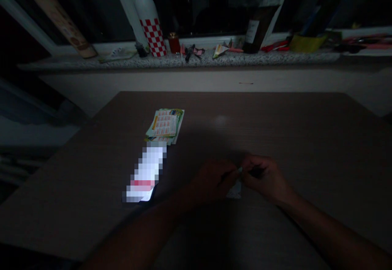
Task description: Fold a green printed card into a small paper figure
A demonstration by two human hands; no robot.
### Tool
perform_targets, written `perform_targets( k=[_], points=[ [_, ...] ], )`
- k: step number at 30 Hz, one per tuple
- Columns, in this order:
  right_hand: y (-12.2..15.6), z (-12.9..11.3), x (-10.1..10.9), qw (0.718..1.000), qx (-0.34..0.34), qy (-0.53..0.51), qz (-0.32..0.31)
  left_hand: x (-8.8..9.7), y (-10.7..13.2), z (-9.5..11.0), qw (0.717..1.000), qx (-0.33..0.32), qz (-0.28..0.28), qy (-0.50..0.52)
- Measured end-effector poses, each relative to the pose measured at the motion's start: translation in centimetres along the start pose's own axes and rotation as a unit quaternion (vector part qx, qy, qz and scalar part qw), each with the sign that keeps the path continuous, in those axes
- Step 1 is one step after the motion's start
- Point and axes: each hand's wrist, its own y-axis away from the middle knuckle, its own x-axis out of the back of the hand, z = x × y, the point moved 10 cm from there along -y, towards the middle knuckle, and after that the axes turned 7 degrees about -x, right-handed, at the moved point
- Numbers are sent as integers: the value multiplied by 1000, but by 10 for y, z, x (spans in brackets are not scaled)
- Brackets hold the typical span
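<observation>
The scene is very dark. My left hand (212, 180) and my right hand (265, 176) meet over the middle of a brown table (290, 131), fingers pinched together on a small pale piece of paper (235, 188) that hangs between them. Left of my hands a lit phone (145, 174) lies flat on the table, its screen glowing. Just beyond the phone lies a small stack of printed green and orange leaflets (165, 125).
A granite windowsill (183, 60) runs along the back with a red-and-white checked bottle (150, 17), a small red can (174, 42), a dark bottle (257, 29), a yellow container (308, 41), a leaning roll (58, 17) and small clutter.
</observation>
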Motion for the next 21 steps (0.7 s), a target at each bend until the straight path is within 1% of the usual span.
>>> perform_targets(
  k=[5, 13, 17, 21],
  points=[
    [0, -2, -2, 1000, -6, 0, -11, 2, 0, -1, 1000, 5, 4, 3],
    [1, -7, 0, 1000, 8, 24, -18, -8, -1, 3, 999, -15, -40, 2],
    [1, -5, 0, 1000, 0, 16, -21, -8, -1, 4, 999, -20, -33, 9],
    [0, -3, 2, 1000, -6, 3, 3, -4, 0, 1, 1000, -7, -12, 16]
  ],
)
